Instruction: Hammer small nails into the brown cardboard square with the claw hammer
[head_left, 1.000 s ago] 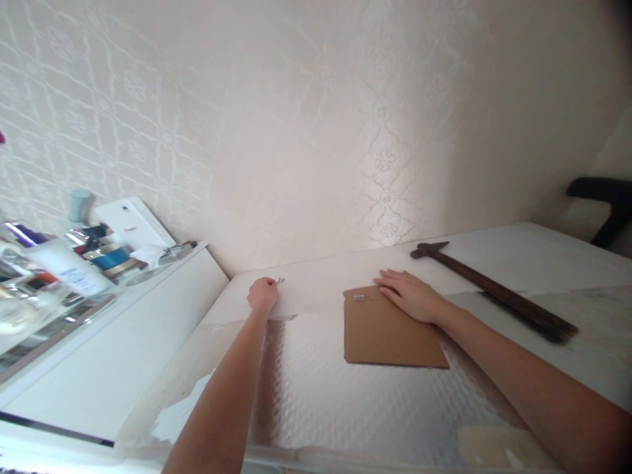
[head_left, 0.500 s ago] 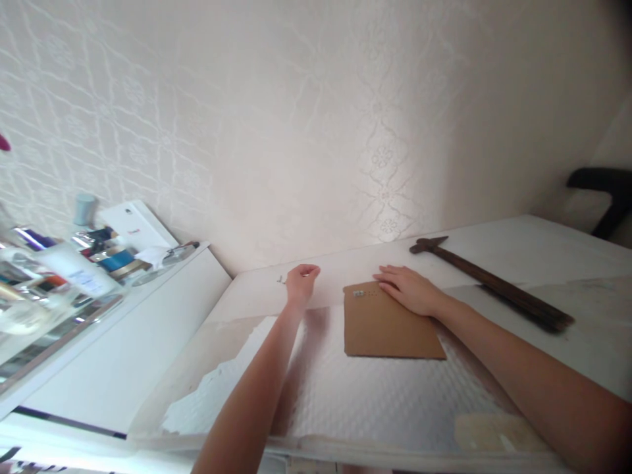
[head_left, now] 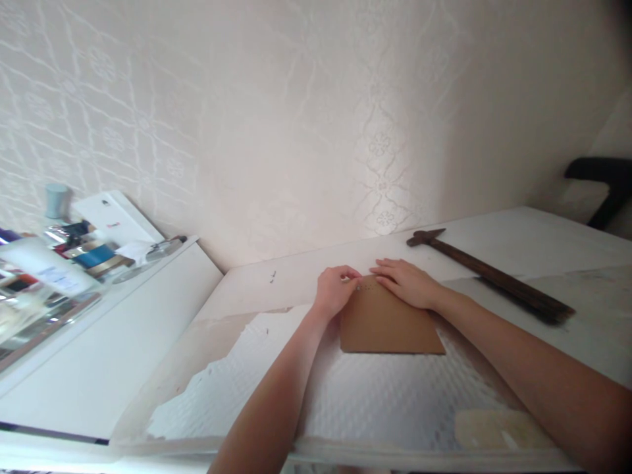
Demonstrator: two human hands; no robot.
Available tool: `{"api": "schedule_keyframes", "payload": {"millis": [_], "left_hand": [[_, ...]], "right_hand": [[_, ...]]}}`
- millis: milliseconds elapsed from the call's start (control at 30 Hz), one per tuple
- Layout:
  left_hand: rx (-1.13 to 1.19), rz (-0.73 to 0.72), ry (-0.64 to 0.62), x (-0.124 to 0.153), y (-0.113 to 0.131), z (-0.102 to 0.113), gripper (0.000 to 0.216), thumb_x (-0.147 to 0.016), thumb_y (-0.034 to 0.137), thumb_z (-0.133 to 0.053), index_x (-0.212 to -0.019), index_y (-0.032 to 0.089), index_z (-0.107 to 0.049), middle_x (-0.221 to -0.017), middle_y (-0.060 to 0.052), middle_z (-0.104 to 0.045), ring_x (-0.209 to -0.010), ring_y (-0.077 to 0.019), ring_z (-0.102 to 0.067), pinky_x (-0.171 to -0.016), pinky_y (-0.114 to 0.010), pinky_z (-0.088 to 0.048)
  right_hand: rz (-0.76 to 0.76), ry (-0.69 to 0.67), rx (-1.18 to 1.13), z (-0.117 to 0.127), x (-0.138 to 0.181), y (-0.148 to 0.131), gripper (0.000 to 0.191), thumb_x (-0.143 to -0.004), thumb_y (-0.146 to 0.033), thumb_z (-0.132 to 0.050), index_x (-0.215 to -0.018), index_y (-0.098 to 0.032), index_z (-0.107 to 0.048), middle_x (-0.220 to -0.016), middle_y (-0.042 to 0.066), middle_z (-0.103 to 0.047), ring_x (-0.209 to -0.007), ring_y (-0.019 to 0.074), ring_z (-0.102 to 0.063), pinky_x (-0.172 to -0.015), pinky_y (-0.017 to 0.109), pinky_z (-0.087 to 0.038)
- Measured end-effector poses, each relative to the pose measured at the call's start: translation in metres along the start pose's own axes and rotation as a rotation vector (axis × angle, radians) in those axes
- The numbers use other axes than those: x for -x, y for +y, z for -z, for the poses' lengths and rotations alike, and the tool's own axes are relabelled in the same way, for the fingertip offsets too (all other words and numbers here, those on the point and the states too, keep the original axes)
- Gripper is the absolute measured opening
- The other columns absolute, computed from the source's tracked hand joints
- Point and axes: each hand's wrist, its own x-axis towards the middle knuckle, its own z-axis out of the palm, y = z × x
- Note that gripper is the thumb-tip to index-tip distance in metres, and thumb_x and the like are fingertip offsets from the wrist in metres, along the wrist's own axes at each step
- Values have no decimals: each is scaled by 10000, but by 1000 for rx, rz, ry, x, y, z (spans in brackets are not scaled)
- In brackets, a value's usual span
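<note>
A brown piece of cardboard [head_left: 392,326] lies flat on the table. Small holes run along its far edge, and a tiny metal piece [head_left: 359,288] sits near its far left corner. My left hand [head_left: 336,289] is at that corner, thumb and fingers pinched together by the metal piece; whatever is between the fingertips is too small to make out. My right hand [head_left: 405,283] rests flat on the cardboard's far right part, fingers stretched out. Several small dark bits [head_left: 272,277] lie on the table left of my left hand.
A hammer [head_left: 494,273] with a dark wooden handle lies to the right. On the left, a white cabinet [head_left: 128,336] carries a white box [head_left: 116,217] and several bottles and tubes. A patterned wall rises behind, and a black curved object [head_left: 600,171] stands at far right.
My left hand has moved right, from the bare tabletop to the cardboard's far left corner, still pinched. My right hand has stayed on the cardboard. The view has shifted slightly.
</note>
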Motion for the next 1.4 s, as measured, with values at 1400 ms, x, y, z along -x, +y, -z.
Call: {"api": "schedule_keyframes", "payload": {"millis": [1400], "left_hand": [[54,-18,-85,4,-1,-3,97,-755,221,-630,-776,199,-722,-812,-6,-727,-800,-157,-644,-826,-267,-477]], "right_hand": [[3,-20,3,4,0,-2,455,-936,-332,-309,-1223,-174,-626,-1344,131,-542,-1265,267,-465,-1059,459,-345]]}}
